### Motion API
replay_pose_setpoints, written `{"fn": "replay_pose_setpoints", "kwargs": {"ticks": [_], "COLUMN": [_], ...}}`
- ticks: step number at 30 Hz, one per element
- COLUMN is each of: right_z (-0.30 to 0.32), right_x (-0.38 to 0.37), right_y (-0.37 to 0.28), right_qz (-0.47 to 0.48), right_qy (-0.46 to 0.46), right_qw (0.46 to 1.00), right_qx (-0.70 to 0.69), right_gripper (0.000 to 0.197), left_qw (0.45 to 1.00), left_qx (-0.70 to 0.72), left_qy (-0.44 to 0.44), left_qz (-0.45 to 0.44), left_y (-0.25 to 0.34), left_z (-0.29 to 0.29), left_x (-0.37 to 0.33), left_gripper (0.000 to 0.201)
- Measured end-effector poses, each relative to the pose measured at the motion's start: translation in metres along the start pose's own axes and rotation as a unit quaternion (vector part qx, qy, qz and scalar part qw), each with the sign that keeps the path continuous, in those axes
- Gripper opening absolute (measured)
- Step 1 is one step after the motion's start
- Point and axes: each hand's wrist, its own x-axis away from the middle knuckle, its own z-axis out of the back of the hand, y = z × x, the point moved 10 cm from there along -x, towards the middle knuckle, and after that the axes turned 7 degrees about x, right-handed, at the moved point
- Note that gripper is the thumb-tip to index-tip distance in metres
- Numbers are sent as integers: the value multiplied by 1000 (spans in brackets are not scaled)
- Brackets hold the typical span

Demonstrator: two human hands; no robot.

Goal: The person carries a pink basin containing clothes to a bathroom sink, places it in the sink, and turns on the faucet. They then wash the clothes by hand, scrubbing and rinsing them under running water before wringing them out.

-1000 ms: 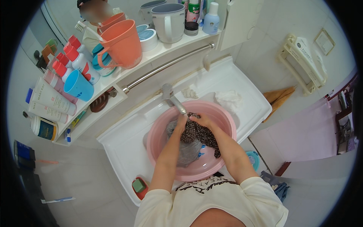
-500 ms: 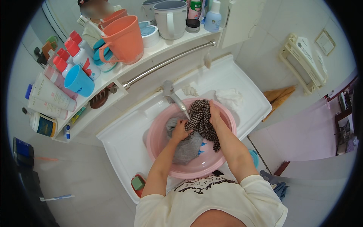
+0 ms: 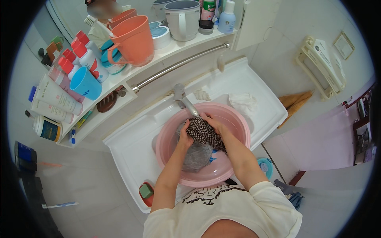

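Observation:
A black-and-cream checked cloth is bunched between my two hands under the faucet. My left hand grips its left side, fingers curled round the fabric. My right hand has hold of the upper right part, close to the spout. Below them a wet grey cloth lies in the pink basin, which sits in the white sink. Part of the checked cloth hangs down into the basin on the right. Blue marks show on the basin's bottom beside the grey cloth.
On the sink lie a white cloth and, at the front left, green soap in a red dish. Above, a shelf holds an orange mug, a grey mug and several bottles. A metal rail runs beneath it.
My right hand has moved left and toward the spout, gathering the checked cloth closer to my left hand. The cloth, spread upright before, is now bunched lower.

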Motion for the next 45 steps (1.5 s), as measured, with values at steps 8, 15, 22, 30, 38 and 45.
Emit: {"fn": "replay_pose_setpoints", "kwargs": {"ticks": [8,15,22,30,38,45], "right_z": [-8,-17,-58,-40,-28,-25], "right_x": [-20,-14,-20,-108,-35,-32], "right_y": [19,28,14,100,51,21], "right_qz": [5,-67,-56,-69,-95,19], "right_qy": [-2,-15,-198,-26,40,55], "right_qw": [999,935,889,965,980,998], "right_qx": [40,-348,-408,-253,-168,-39], "right_gripper": [73,43,29,27,34,52], "left_qw": [991,797,598,696,694,805], "left_qx": [-14,-541,-696,-589,-646,-549], "left_qy": [114,148,109,145,149,125], "left_qz": [-67,-222,-382,-384,-281,-185], "left_y": [14,28,-11,17,21,28], "left_z": [46,8,-57,-28,-31,40], "left_x": [-16,9,45,23,18,-21], "left_gripper": [44,59,65,42,51,56]}}
